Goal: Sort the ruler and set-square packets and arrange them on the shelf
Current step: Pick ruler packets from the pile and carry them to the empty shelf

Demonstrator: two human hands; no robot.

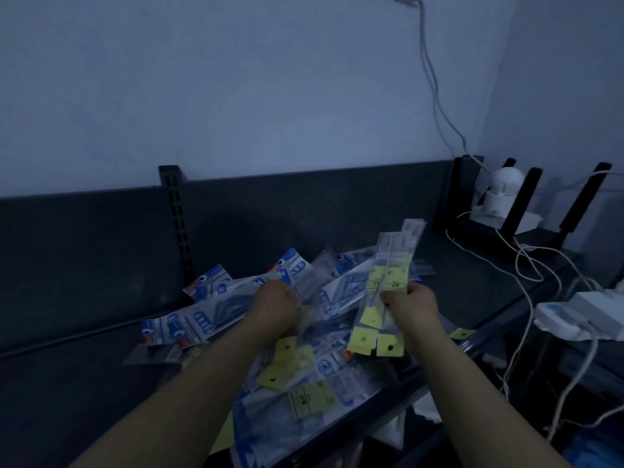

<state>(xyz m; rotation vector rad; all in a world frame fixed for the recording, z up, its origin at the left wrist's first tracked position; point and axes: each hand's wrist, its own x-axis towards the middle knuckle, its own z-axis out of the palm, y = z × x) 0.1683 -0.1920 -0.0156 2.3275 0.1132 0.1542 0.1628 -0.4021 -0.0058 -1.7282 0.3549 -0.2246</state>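
Note:
A loose heap of packets lies on the dark shelf [84,373]: blue-and-white set-square packets [189,325] and clear ruler packets with yellow labels [310,398]. My right hand [410,307] grips a bundle of several yellow-labelled ruler packets [388,275], held upright and tilted over the heap. My left hand [275,305] reaches into the middle of the pile, fingers curled on a clear packet [320,268] that sticks up; the exact hold is hidden by the hand.
A slotted upright post [177,217] stands against the shelf's back panel. At the right are a small white camera [503,190], a black router with antennas [526,204], white cables [526,268] and a white power strip [584,315]. One yellow tag [461,333] lies by the shelf's front edge.

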